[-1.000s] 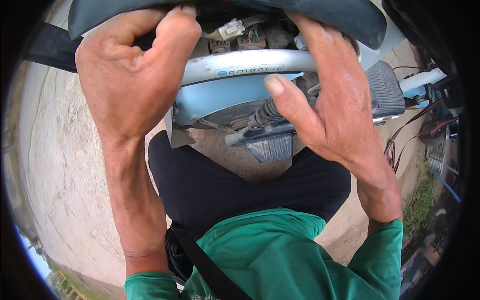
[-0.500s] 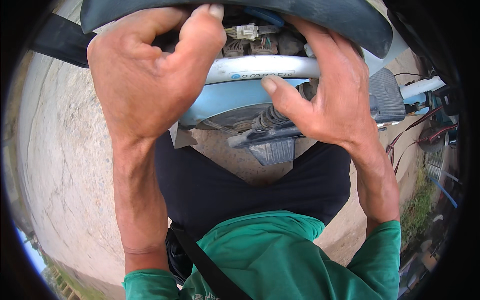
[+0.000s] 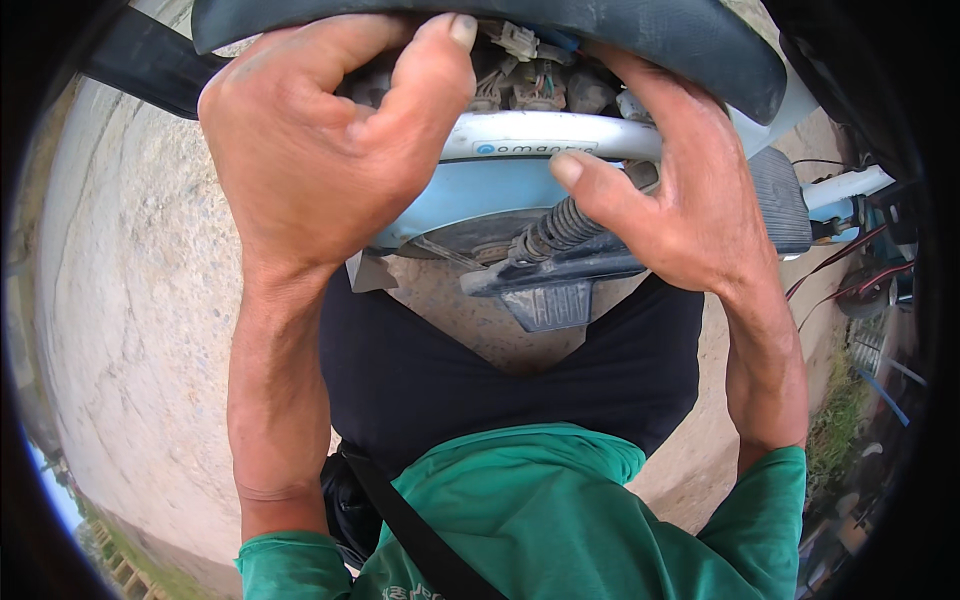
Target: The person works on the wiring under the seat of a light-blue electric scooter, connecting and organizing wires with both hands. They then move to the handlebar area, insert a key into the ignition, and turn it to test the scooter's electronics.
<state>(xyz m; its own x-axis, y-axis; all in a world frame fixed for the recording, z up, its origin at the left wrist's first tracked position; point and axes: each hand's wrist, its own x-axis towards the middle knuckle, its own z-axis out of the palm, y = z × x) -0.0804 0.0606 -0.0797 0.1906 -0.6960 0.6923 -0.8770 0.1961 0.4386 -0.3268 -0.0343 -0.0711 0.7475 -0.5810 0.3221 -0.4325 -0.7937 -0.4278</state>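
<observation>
My left hand reaches under the front edge of a black scooter seat. Its fingers curl in and its thumb points up beside the wiring; the fingertips and anything in them are hidden. Beside that thumb, a small white wire connector sits tilted among thin wires. My right hand also reaches beneath the seat, fingers stretched and tips out of sight. Its thumb stands apart from them, over the lower edge of the white frame tube. More wire plugs lie behind the tube.
Below the tube are a light blue panel, a coil-spring shock absorber and a black ribbed part. A ribbed footboard lies to the right. My knees straddle the concrete ground. Red-striped straps hang at the right.
Both hands and the scooter sit slightly farther right in the picture. The white connector has risen toward the seat and tilted. Both hands keep nearly the same pose.
</observation>
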